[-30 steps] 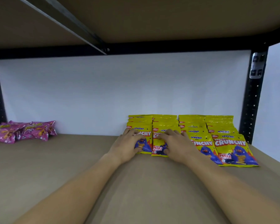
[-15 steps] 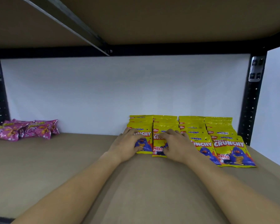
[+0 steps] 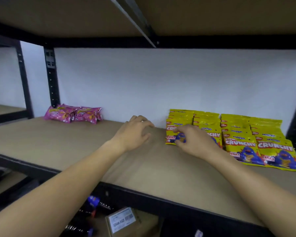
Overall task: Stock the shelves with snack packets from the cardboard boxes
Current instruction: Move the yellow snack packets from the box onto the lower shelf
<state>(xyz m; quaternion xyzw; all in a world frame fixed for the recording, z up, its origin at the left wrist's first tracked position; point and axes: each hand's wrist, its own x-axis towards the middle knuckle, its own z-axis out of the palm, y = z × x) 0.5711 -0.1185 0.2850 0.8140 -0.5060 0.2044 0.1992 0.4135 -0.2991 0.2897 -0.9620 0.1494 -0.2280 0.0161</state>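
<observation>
While both arms reach in over the front edge of the shelf (image 3: 161,170), the left hand (image 3: 132,134) sits above the bare board near the back edge, its fingers spread and loosely bent, holding nothing; whether the fingertips touch the board cannot be told. The right hand (image 3: 194,141) rests on the leftmost yellow snack packet (image 3: 173,132), its fingertips curled against the packet's lower front, so it looks like a light pinch more than a full grip. That packet heads the left column of the yellow packets (image 3: 256,142), which lie overlapping in four columns from the back edge forward, toward the shelf's right end. A small heap of pink packets (image 3: 73,113) lies at the back left corner. Below the shelf stands a cardboard box (image 3: 132,224) with a white label.
</observation>
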